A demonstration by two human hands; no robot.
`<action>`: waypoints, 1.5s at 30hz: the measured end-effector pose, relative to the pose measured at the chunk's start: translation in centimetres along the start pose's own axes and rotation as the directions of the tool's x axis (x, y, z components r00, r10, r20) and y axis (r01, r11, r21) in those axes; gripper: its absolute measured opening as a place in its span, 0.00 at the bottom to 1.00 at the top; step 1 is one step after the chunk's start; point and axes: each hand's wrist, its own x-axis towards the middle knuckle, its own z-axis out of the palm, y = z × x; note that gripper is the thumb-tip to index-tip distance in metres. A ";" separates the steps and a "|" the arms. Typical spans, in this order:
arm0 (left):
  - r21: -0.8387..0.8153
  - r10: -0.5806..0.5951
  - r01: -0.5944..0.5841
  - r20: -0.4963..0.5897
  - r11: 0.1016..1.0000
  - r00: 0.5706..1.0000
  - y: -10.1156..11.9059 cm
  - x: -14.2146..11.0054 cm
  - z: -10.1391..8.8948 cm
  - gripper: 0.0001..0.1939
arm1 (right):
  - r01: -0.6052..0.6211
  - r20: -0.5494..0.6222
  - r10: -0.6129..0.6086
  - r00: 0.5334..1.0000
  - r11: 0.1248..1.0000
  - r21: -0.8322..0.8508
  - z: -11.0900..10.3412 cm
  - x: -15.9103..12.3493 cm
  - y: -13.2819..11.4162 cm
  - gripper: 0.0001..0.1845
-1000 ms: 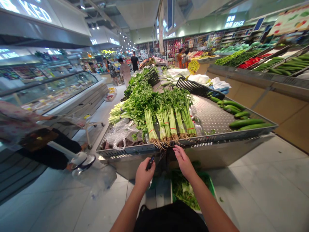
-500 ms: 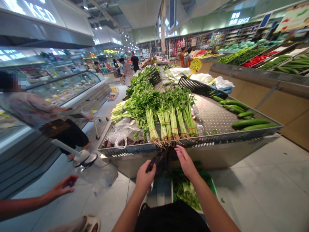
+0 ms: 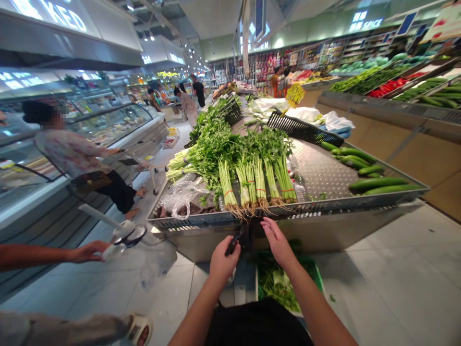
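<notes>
Shifted rightward, the left hand (image 3: 224,259) clenches a black tool (image 3: 232,244); right hand (image 3: 276,239) open; signs read "KED" (image 3: 68,18), "SPICE" (image 3: 372,24).

Bright, cool light is coming from overhead; ceiling spotlights (image 3: 151,38) are glaring, lit sign (image 3: 65,17) is glowing white. Metal tray (image 3: 311,166) is catching sheen; glass case (image 3: 134,116) is reflecting. Soft shadow is darkening floor (image 3: 336,274) near tray. Leafy bunches (image 3: 260,182) are showing fairly crisply, far shelves (image 3: 262,69) softly. Wide view is bending lines, stretching and smearing outer edges. Pixelated patch is masking part of person (image 3: 72,154).
</notes>
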 end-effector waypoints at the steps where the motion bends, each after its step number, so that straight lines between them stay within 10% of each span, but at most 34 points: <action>1: -0.006 0.009 -0.009 0.008 1.000 1.000 0.3 0.2 0.1 0.07 | 0.002 -0.008 -0.002 1.000 1.000 0.000 -0.2 0.0 0.0 0.31; 21: -0.065 -0.006 0.004 -0.043 0.998 0.999 0.4 2.6 -0.4 0.17 | -0.055 -0.171 0.062 0.983 0.997 0.048 -3.4 -0.1 1.3 0.34; 33: -0.164 0.093 -0.080 0.077 0.983 0.993 3.6 3.7 2.9 0.14 | -0.119 -0.177 0.122 0.977 0.993 0.023 -3.4 0.0 1.0 0.35; 45: -0.200 -0.032 0.034 0.015 0.979 0.999 -2.4 2.9 -1.1 0.15 | -0.250 -0.004 0.250 0.968 0.968 0.019 0.0 0.4 1.8 0.32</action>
